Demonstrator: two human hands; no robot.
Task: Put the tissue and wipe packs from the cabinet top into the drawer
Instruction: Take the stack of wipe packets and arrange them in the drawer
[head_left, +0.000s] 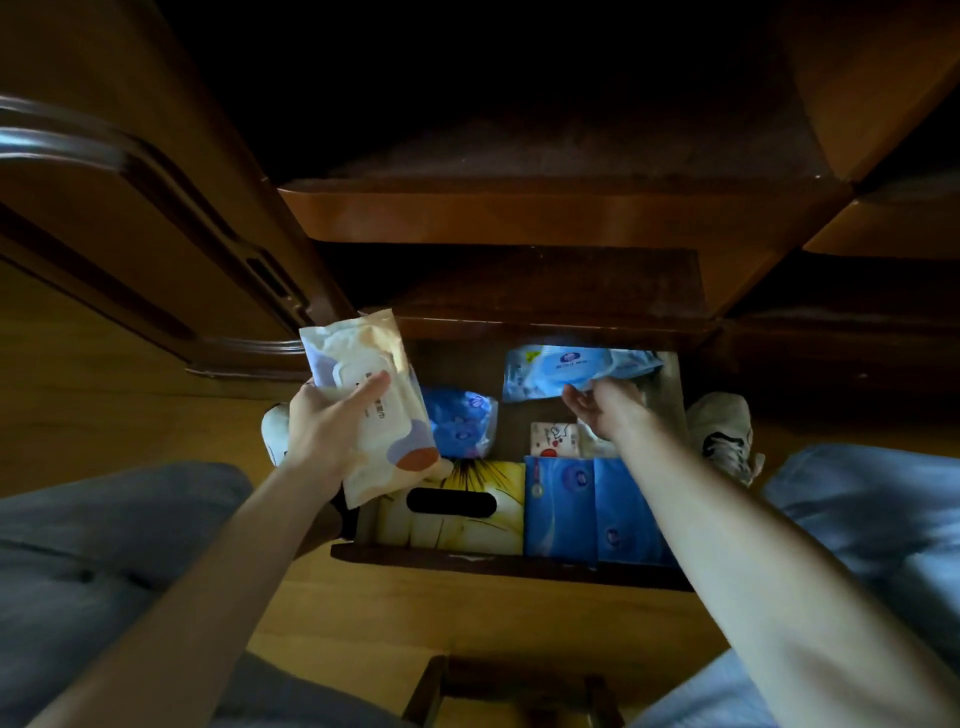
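Dim wooden furniture fills the upper view, its recess too dark to read, and below it an open drawer (498, 564) sits pulled out over a yellow wood floor (467, 618).

Farthest left, a carved cabinet door (130, 208) runs off the frame edge. The left hand (324, 431) grips a cream wipe pack (371, 400) with a flip lid, thumb laid across its face and fingers hidden behind it; the pack is tilted, held above the drawer's left end. A pale shoe (275, 434) peeks out just behind this hand, mostly covered by it.

Right of that hand, down in the drawer, lies a crumpled blue pack (460, 423), and nearer the person a yellow tissue box (457, 514) with a dark oval slot, its left part hidden under the cream pack. Next come a small white packet (553, 439) with red marks, print too small to read, and two blue tissue packs (592, 506) standing side by side against the drawer front.

The right hand (602, 408) reaches over the drawer's far right part, palm up, fingers curled under a light-blue wipe pack (571, 371) and holding it by its near edge; the pack's far side blurs into the shadow of the drawer opening. Beyond this hand's wrist a grey sneaker (724, 436) rests on the floor. Both knees, in blue fabric, are cut off at the sides.
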